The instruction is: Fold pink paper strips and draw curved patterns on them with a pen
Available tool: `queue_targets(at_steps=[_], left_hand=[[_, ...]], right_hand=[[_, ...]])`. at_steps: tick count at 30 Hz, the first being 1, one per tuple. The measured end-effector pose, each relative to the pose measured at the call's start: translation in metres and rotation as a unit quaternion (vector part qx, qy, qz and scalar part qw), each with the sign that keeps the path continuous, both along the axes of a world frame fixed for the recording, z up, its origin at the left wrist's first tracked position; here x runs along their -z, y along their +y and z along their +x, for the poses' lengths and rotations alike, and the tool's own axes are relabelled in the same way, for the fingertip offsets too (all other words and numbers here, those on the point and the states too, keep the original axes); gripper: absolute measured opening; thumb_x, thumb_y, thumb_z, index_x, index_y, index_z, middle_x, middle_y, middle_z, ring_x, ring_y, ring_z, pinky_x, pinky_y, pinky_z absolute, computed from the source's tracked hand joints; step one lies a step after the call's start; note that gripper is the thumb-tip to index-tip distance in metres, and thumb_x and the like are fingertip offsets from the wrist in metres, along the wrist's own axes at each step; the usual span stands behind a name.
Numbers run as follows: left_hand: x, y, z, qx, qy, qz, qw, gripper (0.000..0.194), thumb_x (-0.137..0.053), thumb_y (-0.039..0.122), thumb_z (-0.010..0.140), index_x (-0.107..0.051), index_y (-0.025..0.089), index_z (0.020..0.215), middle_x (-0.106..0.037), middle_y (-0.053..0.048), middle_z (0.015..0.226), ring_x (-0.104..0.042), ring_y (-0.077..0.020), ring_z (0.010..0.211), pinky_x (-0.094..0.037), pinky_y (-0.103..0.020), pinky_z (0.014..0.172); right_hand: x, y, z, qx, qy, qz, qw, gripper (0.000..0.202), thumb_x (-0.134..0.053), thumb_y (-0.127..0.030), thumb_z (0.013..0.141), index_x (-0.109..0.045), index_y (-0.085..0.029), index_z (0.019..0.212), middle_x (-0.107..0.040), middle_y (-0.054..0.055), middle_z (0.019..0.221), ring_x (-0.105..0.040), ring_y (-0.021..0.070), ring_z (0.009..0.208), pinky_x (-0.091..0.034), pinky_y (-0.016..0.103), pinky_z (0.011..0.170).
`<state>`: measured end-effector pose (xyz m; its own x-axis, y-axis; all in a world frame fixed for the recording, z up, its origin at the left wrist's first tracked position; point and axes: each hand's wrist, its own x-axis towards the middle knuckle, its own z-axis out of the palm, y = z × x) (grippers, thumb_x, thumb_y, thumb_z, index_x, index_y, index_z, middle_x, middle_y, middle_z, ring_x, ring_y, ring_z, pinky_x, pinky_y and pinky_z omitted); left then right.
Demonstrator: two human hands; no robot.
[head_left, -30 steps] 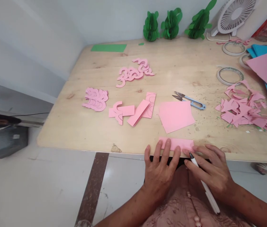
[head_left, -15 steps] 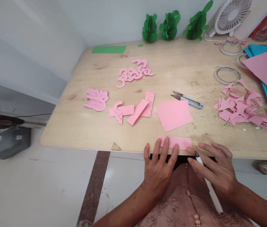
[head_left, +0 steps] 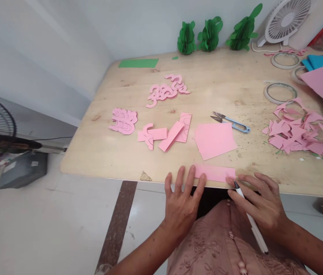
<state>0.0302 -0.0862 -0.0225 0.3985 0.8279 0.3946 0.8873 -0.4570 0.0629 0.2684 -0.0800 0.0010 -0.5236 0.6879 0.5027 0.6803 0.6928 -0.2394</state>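
Note:
A pink paper strip (head_left: 215,173) lies along the front edge of the table. My left hand (head_left: 182,202) rests with its fingers spread, the fingertips on the strip's left end. At the other end, my right hand (head_left: 261,204) holds a white pen (head_left: 251,221) between thumb and fingers, its dark tip pointing up toward the strip. One right fingertip touches the strip's corner. Just beyond lies a larger pink sheet (head_left: 215,140), with blue thread snips (head_left: 233,123) partly beside it. Left of that sheet are folded pink strips (head_left: 171,136), one with curved lines drawn on it.
Cut pink curved pieces (head_left: 164,91) and a stacked pink bundle (head_left: 123,121) lie at left. Pink scraps (head_left: 299,131), tape rolls (head_left: 281,93) and blue sheets (head_left: 318,61) are at right. Green paper figures (head_left: 186,38) and a white fan (head_left: 287,21) stand along the wall.
My left hand has slid left along the strip, uncovering more of it. My right hand keeps the pen at the right end. The whole view has shifted slightly.

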Motion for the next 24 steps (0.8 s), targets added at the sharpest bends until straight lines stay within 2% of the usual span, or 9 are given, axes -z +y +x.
queue_targets(at_steps=[5,8,12,15,17,20,24], left_hand=[[-0.004,0.002,-0.025,-0.013,0.022,0.006,1.0,0.051,-0.058,0.012,0.085,-0.054,0.021,0.135,-0.052,-0.015,0.143,-0.041,-0.0398,0.135,-0.026,-0.064,0.109],[-0.01,0.0,-0.03,-0.007,0.01,-0.02,1.0,0.05,-0.059,0.016,0.086,-0.053,0.022,0.135,-0.05,-0.016,0.145,-0.041,-0.0399,0.135,-0.027,-0.064,0.108],[-0.017,-0.004,-0.02,0.01,-0.048,-0.033,0.998,0.054,-0.059,0.025,0.087,-0.048,0.016,0.139,-0.044,-0.019,0.149,-0.033,-0.0389,0.141,-0.024,-0.064,0.11],[-0.016,-0.003,-0.01,0.066,-0.036,-0.031,0.997,0.055,-0.057,0.026,0.088,-0.046,0.016,0.141,-0.047,-0.013,0.148,-0.029,-0.0337,0.144,-0.013,-0.06,0.117],[-0.013,0.0,-0.006,0.082,-0.018,-0.038,0.996,0.054,-0.054,0.024,0.089,-0.046,0.015,0.141,-0.049,-0.011,0.147,-0.029,-0.0302,0.145,-0.008,-0.057,0.119],[-0.008,0.002,-0.004,0.077,-0.011,-0.034,0.996,0.051,-0.052,0.021,0.089,-0.048,0.015,0.14,-0.05,-0.011,0.146,-0.03,-0.0289,0.145,-0.009,-0.056,0.12],[-0.003,0.002,-0.003,0.07,-0.035,-0.007,0.997,0.045,-0.052,0.02,0.09,-0.053,0.015,0.135,-0.053,-0.012,0.143,-0.031,-0.03,0.145,-0.012,-0.058,0.119]], right_hand=[[0.001,0.002,0.002,-0.004,-0.014,0.028,1.0,0.022,-0.054,-0.004,0.088,-0.068,-0.016,0.101,-0.072,0.011,0.115,-0.058,0.028,0.11,-0.037,0.053,0.099],[0.003,0.003,0.002,-0.002,-0.023,0.039,0.999,0.024,-0.056,-0.004,0.087,-0.068,-0.018,0.101,-0.072,0.009,0.115,-0.059,0.027,0.11,-0.039,0.052,0.099],[0.004,0.004,0.002,-0.003,-0.02,0.031,0.999,0.025,-0.055,-0.005,0.087,-0.068,-0.02,0.103,-0.072,0.007,0.115,-0.059,0.0262,0.114,-0.038,0.052,0.102],[0.001,0.003,0.002,-0.004,-0.011,0.028,1.0,0.023,-0.055,-0.006,0.088,-0.068,-0.019,0.103,-0.073,0.009,0.112,-0.059,0.0267,0.114,-0.037,0.052,0.102],[-0.003,0.003,-0.001,-0.002,-0.005,0.021,1.0,0.022,-0.053,-0.007,0.088,-0.067,-0.017,0.103,-0.072,0.011,0.111,-0.058,0.0278,0.115,-0.037,0.053,0.101],[-0.007,0.002,-0.012,-0.001,0.017,0.012,1.0,0.022,-0.051,-0.007,0.089,-0.067,-0.015,0.102,-0.072,0.012,0.109,-0.057,0.0294,0.115,-0.036,0.054,0.101],[-0.008,0.005,-0.034,0.003,0.034,-0.003,0.999,0.021,-0.052,-0.011,0.09,-0.068,-0.017,0.101,-0.073,0.009,0.105,-0.057,0.0278,0.113,-0.035,0.052,0.104]])
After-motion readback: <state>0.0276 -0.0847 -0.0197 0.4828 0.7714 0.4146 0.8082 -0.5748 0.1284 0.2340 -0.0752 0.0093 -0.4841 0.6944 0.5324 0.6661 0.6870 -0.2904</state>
